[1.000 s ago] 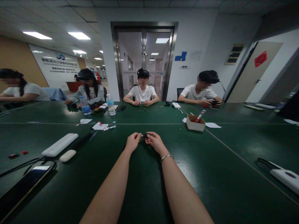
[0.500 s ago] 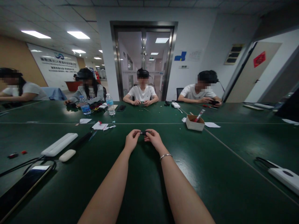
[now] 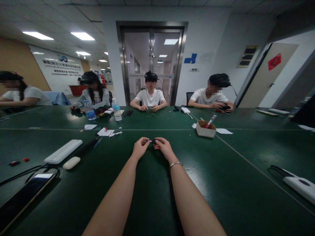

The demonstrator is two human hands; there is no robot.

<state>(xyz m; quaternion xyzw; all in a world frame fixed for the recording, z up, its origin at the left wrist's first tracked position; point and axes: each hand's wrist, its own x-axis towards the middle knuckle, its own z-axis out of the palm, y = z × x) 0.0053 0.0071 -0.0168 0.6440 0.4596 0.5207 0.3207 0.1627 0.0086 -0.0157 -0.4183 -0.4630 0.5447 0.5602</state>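
My left hand and my right hand meet above the green table, with a small black stick with a silver end between them, like a USB stick. The fingertips of my left hand pinch its silver end. On the dark end, my right thumb and fingers are closed. Part of the stick is hidden by the fingers, and its finer details are too small to make out.
To my left lie a white power bank, a white oval case and a phone beside black cables. Ahead are paper scraps and a cardboard box. A white power strip is at right. Several people sit opposite.
Both hands sit very slightly lower and farther right in the view, still holding the stick. A little more of the silver end shows between the fingertips.
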